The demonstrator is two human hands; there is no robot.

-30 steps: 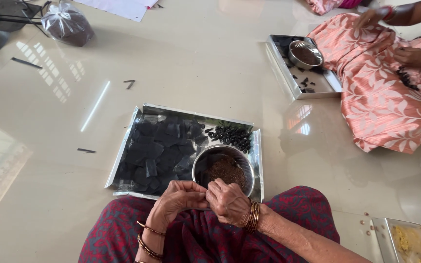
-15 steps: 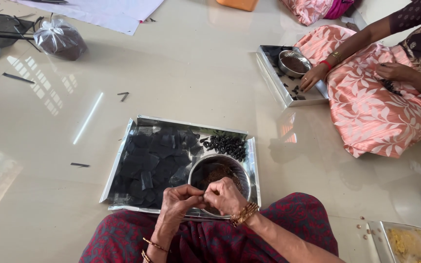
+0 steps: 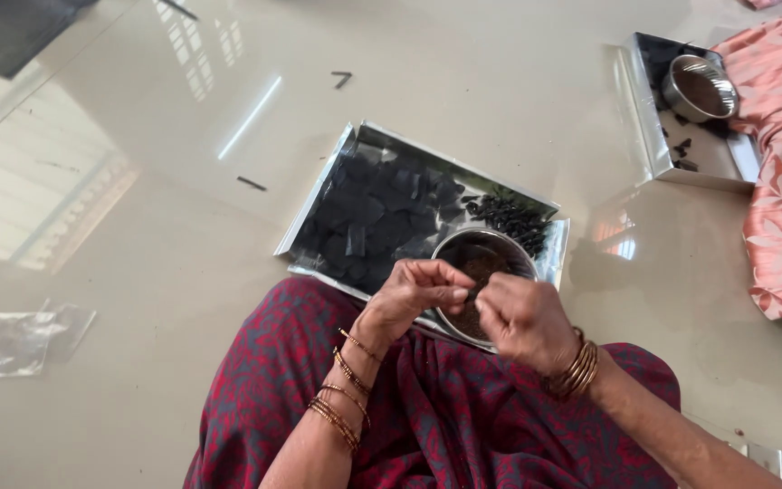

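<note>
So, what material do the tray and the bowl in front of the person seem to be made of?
The tray looks like thin polished metal, perhaps steel or aluminium: its silver rim mirrors the floor. The bowl seems to be stainless steel, judging by its shiny grey rim. The dark flat pieces on the tray look matte; their material is unclear.
</note>
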